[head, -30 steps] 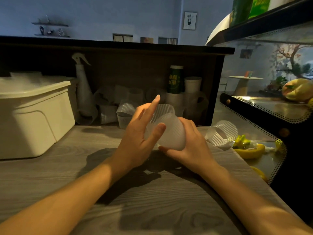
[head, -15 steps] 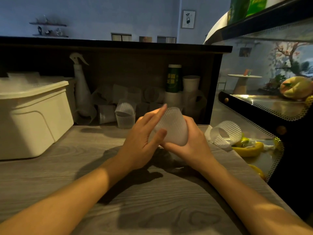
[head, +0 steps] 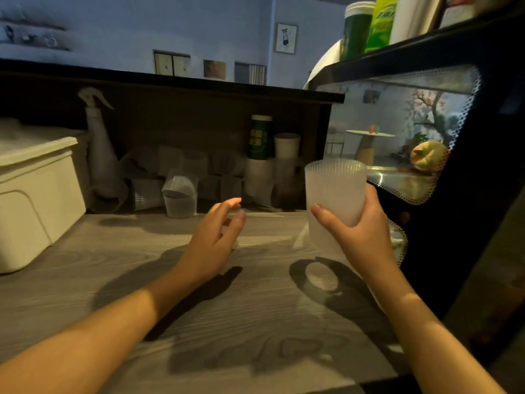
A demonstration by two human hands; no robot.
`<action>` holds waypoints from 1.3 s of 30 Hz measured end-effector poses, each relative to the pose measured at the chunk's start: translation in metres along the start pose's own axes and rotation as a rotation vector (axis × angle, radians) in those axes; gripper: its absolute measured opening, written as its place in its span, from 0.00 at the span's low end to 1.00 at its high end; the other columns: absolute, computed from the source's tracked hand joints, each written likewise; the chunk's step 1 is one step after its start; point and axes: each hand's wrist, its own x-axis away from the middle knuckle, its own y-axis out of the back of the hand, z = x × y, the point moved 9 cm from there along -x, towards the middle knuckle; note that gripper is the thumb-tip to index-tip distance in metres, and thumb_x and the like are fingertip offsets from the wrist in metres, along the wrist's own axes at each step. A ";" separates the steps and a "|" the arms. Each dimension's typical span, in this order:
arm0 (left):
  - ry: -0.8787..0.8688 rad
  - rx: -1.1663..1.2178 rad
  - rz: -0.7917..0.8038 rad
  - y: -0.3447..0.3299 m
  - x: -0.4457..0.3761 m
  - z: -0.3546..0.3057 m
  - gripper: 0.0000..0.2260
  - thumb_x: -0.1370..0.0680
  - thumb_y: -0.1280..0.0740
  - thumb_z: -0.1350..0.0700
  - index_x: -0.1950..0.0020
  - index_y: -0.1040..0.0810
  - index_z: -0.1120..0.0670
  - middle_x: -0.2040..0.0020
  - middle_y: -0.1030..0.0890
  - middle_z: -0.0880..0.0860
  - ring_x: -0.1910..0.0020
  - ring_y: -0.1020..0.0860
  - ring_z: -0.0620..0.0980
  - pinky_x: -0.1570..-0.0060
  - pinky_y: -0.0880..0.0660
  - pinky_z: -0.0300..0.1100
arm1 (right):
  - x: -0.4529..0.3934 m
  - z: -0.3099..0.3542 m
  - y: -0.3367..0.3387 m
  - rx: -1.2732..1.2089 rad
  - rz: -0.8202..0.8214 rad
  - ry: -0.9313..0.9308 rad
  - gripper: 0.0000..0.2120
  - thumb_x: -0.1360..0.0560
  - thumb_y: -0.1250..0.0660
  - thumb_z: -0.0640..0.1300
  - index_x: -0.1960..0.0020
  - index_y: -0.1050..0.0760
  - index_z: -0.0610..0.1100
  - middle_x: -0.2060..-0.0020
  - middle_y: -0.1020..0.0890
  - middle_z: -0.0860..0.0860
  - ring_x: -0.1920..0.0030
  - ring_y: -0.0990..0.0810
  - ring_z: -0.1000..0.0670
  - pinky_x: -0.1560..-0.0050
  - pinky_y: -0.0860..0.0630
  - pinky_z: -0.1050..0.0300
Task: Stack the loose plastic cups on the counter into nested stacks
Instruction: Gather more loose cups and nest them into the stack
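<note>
Fingers [head: 322,216] of our right hand [head: 360,231] grip the ribbed cup [head: 335,191] low; left hand [head: 211,237] hangs open. It looks light, flexible; we'd hold gently mid-wall.

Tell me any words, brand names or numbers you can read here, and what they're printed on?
None can be read.
Green cup at the back of the counter: yellow characters, too blurred to read.
Bright green package on top of the display case: yellow print, blurred and cut off.
Framed picture on the wall: a dark figure, no legible text.
Ribbed plastic cup in the right hand: no print.
</note>
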 end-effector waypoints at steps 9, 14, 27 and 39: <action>0.312 -0.020 0.205 -0.111 -0.081 0.009 0.25 0.22 0.37 0.37 0.36 0.24 0.55 0.43 0.20 0.54 0.48 0.20 0.53 0.52 0.21 0.45 | 0.042 -0.016 0.037 0.118 -0.284 -0.031 0.37 0.39 0.32 0.71 0.39 0.32 0.48 0.49 0.25 0.53 0.51 0.23 0.55 0.61 0.24 0.68; 0.471 0.018 0.302 -0.180 -0.094 0.017 0.41 0.31 0.36 0.27 0.29 0.30 0.56 0.33 0.26 0.57 0.37 0.26 0.59 0.40 0.26 0.55 | 0.043 -0.023 0.050 -0.067 -0.394 -0.072 0.36 0.39 0.31 0.69 0.39 0.32 0.49 0.50 0.24 0.55 0.53 0.21 0.63 0.63 0.26 0.74; 0.434 0.562 0.121 -0.135 -0.084 0.026 0.26 0.25 0.28 0.47 0.30 0.30 0.51 0.39 0.25 0.53 0.44 0.22 0.52 0.50 0.19 0.45 | 0.040 -0.036 0.043 -0.042 -0.330 -0.142 0.36 0.40 0.31 0.71 0.40 0.33 0.52 0.49 0.24 0.56 0.50 0.21 0.56 0.60 0.20 0.65; -0.008 0.386 -0.191 0.007 0.001 -0.037 0.34 0.30 0.32 0.44 0.26 0.37 0.47 0.43 0.27 0.45 0.47 0.21 0.44 0.54 0.21 0.35 | 0.038 -0.014 0.013 0.297 -0.104 0.018 0.44 0.35 0.24 0.60 0.26 0.40 0.49 0.36 0.30 0.52 0.40 0.30 0.53 0.47 0.28 0.56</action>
